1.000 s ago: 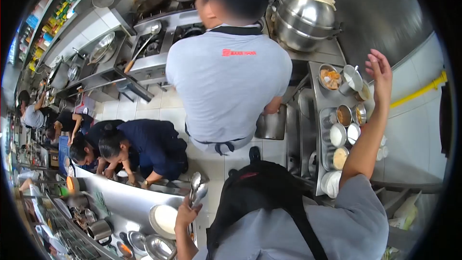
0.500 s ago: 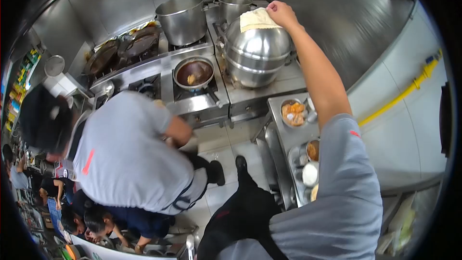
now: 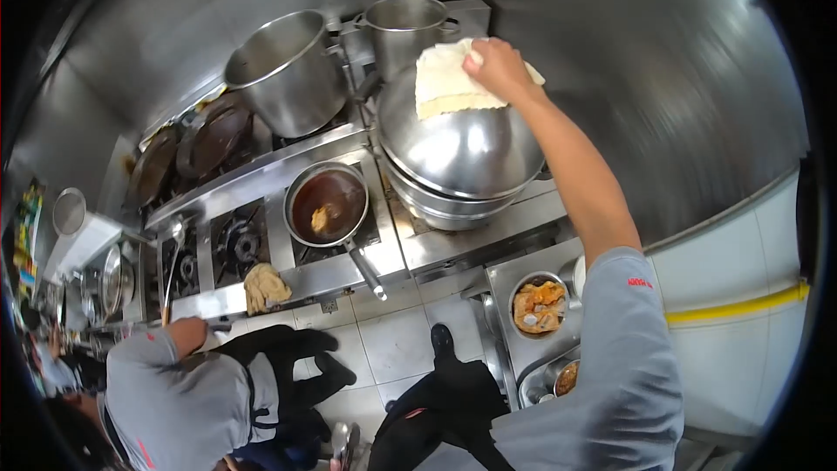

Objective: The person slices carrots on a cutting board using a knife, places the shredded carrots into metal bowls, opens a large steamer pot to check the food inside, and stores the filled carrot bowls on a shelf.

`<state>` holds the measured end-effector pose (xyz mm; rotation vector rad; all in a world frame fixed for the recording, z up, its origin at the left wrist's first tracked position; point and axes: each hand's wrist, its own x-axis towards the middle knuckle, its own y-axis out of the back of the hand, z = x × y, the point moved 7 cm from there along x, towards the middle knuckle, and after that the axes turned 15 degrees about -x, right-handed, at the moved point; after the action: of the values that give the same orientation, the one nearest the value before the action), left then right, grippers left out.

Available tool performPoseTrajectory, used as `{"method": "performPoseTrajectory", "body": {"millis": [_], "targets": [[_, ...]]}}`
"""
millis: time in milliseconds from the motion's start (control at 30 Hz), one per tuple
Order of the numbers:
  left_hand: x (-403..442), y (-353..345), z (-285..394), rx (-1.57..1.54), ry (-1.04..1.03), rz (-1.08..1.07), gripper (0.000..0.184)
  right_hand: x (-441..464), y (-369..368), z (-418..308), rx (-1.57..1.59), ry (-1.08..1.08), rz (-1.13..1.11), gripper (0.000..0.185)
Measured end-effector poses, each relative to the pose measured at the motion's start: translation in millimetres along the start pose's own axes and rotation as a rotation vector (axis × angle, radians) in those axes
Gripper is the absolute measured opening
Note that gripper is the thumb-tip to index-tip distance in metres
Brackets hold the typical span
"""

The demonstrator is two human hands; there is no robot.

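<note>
My right hand [image 3: 500, 68] is closed on a folded cream cloth [image 3: 453, 83] at the top of a domed steel lid [image 3: 466, 146]. The lid covers a large steel steamer pot [image 3: 449, 209] on the stove, and a dark line shows between its left rim and the pot. Whatever knob is under the cloth is hidden. At the bottom edge, metal tongs [image 3: 346, 441] point up beside a sliver of my left hand [image 3: 335, 465], which seems to grip them; most of that hand is out of view.
A pan of dark sauce [image 3: 330, 205] sits on a burner, its handle [image 3: 366, 272] jutting over the front edge. Two tall pots [image 3: 292, 78] stand behind. A crumpled cloth [image 3: 264, 288] lies on the stove edge. A co-worker [image 3: 187, 392] bends at left. A food bowl [image 3: 538, 305] stands at right.
My view has moved closer to the stove. The lid looks raised and tilted, with my right hand gripping further over the cloth. The co-worker has shifted down and left, uncovering burners.
</note>
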<state>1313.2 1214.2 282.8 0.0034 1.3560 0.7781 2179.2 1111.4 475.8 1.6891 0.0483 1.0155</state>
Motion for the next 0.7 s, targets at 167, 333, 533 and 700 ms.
{"method": "performPoseTrajectory", "body": {"millis": [167, 333, 533, 700], "targets": [[45.2, -25.1, 191.8, -0.009, -0.789, -0.210, 0.040, 17.6, 36.9, 158.3, 0.335, -0.319, -0.032, 0.035], [-67.8, -88.3, 447.7, 0.304, -1.470, -0.003, 0.038, 2.5, 22.5, 260.3, 0.634, -0.386, 0.010, 0.030], [-148.3, -131.6, 597.4, 0.681, -1.706, 0.282, 0.037, -3.7, 13.6, 292.0, 0.744, -0.451, 0.006, 0.031], [-189.4, -168.2, 686.3, 0.964, -1.574, 0.448, 0.044, -6.7, 14.6, 286.5, 0.810, -0.463, 0.029, 0.030]]}}
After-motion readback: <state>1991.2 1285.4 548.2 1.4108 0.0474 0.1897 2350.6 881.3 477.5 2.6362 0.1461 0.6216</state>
